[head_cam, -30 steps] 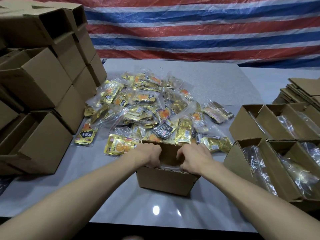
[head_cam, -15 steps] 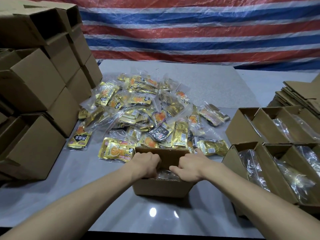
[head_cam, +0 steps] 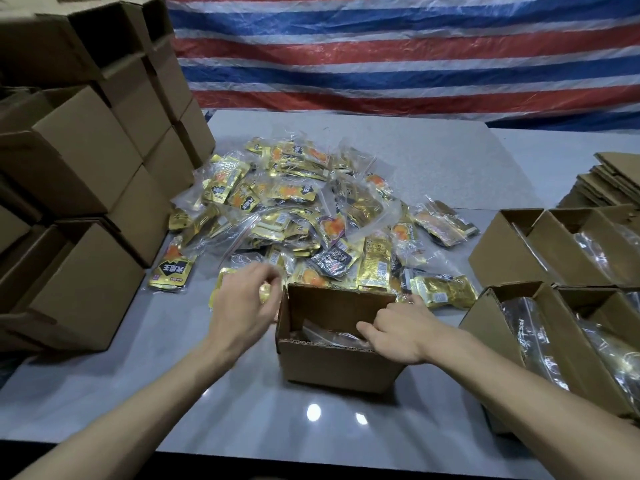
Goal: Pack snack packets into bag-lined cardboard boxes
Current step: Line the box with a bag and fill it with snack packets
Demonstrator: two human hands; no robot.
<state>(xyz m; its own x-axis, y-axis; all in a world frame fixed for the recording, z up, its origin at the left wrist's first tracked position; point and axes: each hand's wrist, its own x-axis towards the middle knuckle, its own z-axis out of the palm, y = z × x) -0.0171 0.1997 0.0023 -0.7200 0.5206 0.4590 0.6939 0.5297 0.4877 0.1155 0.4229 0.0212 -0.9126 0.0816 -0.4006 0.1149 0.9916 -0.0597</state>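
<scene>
Left hand [head_cam: 244, 306] blurred over packets [head_cam: 311, 209], grip unclear, right hand [head_cam: 398, 330] gripping box [head_cam: 339, 365] rim, toward tabletop's [head_cam: 242, 410] near edge, labels illegible

Gold packet [head_cam: 171, 271] at left bears white characters including "王"; others illegible.

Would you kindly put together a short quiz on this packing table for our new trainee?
1. True or false: the left hand is inside the open box.
2. The snack packets lie: A. in neat rows; B. in a loose pile beyond the open box; C. on the floor.
3. Which hand has its fingers in the open box?
Key: 1. False; it is outside, to the box's left. 2. B. 3. The right hand.
</scene>
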